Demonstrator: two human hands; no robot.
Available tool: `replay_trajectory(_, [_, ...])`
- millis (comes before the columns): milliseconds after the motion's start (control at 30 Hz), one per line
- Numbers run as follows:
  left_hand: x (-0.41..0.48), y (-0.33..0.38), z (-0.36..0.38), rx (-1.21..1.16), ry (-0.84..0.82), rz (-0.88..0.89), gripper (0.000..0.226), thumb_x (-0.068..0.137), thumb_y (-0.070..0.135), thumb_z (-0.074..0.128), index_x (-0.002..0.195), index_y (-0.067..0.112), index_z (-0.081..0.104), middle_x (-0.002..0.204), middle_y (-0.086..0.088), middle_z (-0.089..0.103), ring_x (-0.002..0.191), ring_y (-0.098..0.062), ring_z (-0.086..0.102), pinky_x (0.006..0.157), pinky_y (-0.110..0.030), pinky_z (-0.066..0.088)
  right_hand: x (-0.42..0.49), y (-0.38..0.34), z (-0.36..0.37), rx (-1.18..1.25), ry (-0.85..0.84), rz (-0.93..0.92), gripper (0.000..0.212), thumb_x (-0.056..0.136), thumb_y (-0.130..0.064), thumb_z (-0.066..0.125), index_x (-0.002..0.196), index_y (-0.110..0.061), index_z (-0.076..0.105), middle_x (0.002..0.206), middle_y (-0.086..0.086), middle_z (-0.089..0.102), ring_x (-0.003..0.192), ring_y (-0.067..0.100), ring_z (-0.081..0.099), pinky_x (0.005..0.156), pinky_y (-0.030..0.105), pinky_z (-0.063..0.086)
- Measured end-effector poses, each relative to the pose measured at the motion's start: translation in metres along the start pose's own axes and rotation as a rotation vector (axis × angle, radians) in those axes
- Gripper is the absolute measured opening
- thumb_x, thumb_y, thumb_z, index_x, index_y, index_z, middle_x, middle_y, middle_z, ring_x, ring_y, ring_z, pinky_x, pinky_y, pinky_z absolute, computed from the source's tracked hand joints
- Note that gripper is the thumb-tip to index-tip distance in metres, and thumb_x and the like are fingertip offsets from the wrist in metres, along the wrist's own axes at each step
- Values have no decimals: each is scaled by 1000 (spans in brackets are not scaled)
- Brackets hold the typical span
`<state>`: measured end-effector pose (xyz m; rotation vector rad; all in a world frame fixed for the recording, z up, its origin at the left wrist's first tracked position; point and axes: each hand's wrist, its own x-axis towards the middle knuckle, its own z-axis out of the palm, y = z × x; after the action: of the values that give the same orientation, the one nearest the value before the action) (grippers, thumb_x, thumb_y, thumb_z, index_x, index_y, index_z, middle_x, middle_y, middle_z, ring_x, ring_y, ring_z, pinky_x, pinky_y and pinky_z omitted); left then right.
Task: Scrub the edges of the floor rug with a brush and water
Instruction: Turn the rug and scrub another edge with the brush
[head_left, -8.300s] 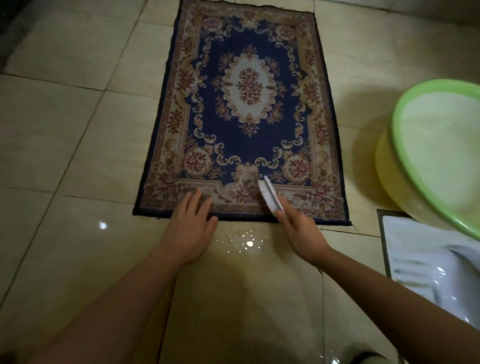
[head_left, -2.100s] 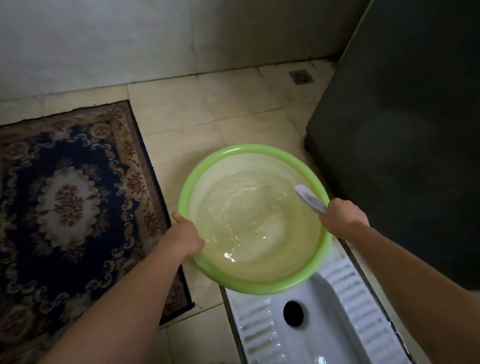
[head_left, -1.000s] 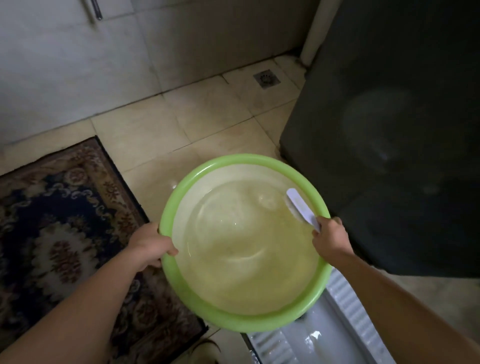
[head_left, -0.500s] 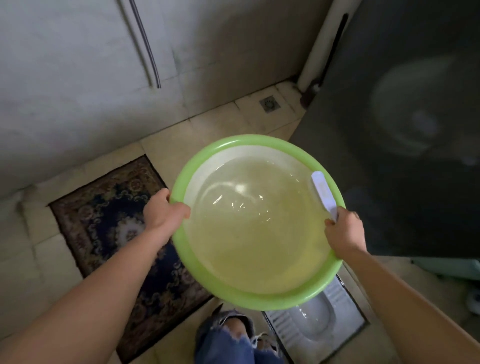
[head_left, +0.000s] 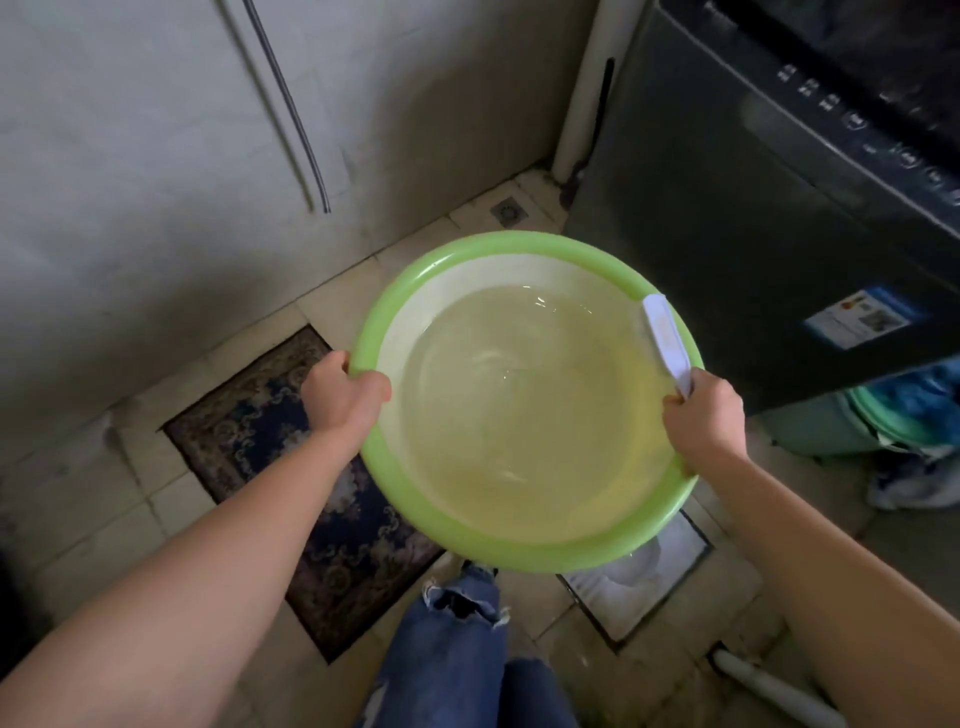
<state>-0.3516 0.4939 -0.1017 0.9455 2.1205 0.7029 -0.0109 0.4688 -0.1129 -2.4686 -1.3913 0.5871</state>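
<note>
The left hand (head_left: 343, 395) was curled tight round the rim of the green basin (head_left: 519, 241). The right hand (head_left: 706, 415) gripped the rim on the other side, straight across from the left hand. It also squeezed the handle of the white brush (head_left: 665, 338) against the rim. The brush stuck out past the right hand's knuckles and lay along the inside edge of the basin. The basin hung in the air between the two hands, with nothing under it.

The rug (head_left: 265, 421) lay flat on the floor (head_left: 104, 519), far down below the left hand. The left arm and the basin hid part of it.

There was a lot of water (head_left: 519, 415) in the basin, so it was probably heavy. The water could slosh and spill if the basin tipped. The rim was smooth plastic and might be wet and slippery. Two hands on opposite sides, holding it level, looked like the safest way to carry it. The brush looked light and stiff, and its handle was the place to hold it. The rug looked soft and floppy. One flat hand beside the edge would likely stop it from sliding during scrubbing.

A dark washing machine (head_left: 753, 234) stood beyond the right hand. A white floor toilet (head_left: 639, 587) sat below that hand.
</note>
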Motion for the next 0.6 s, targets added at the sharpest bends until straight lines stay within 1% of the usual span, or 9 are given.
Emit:
replay_trajectory(67, [-17,-4,-12,-7,-12,5,20,61,1,63,62,9,45,67,-4,53,55,-16,45,44,-24,26,-21,4,-7,0,13,3,10,81,-3,53,72,-2,48,81,18,55,73,35,51,61,32,38])
replay_trajectory(167, [-43,-19,-36,-42,-25,30,18,61,-1,63,63,7,47,66,-4,54,56,-19,47,43,-23,28,-56,7,-11,14,30,-6,11,80,-2,53,71,1,48,77,18,55,74,36,52,59,32,38])
replay_trajectory(333, [-71,-32,-81,49,-96,103,20,64,5,67,67,11,49,67,1,54,54,-9,46,43,-23,27,-109,10,-10,45,37,47,11,80,-2,53,72,3,49,74,19,54,73,35,52,59,34,40])
replay_trajectory(500, [-80,-42,-108,88,-171,142,20,66,9,69,74,11,51,74,1,57,60,-11,50,47,-25,31,-146,7,-8,100,57,102,18,81,-3,55,67,-3,44,72,15,50,71,32,48,59,33,38])
replay_trajectory(600, [-73,-52,-122,105,-204,160,21,66,8,69,83,7,56,77,-2,60,62,-13,52,48,-26,34,-166,-3,-1,124,83,132,19,82,-3,55,67,-4,43,71,15,50,69,31,47,58,33,37])
